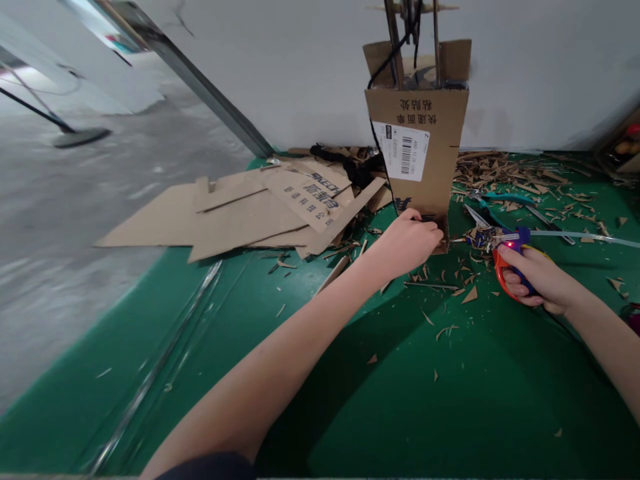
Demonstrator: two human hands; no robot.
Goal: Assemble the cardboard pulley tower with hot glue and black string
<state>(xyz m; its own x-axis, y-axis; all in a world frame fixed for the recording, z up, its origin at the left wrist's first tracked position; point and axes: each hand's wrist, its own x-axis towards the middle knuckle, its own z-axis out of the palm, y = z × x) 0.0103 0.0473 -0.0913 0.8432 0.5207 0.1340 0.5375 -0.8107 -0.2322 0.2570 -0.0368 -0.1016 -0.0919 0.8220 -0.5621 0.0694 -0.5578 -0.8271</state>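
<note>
My left hand point(409, 241) is closed on the bottom left corner of an upright cardboard box point(420, 150) that bears a white barcode label and printed characters. To its right, my right hand point(537, 277) is wrapped round the handle of an orange and purple glue gun point(510, 250). A red light glows on the glue gun, and its tip points left at the foot of the box. Both forearms reach across the green table point(350, 373). Dark rods and a black cable rise out of the top of the box.
Flat cardboard sheets point(240, 210) lie stacked at the table's far left, overhanging the edge. Cardboard scraps point(510, 170) litter the area right of the box, with teal-handled pliers point(505, 199) and a clear glue stick point(580, 235) among them. A grey floor lies to the left.
</note>
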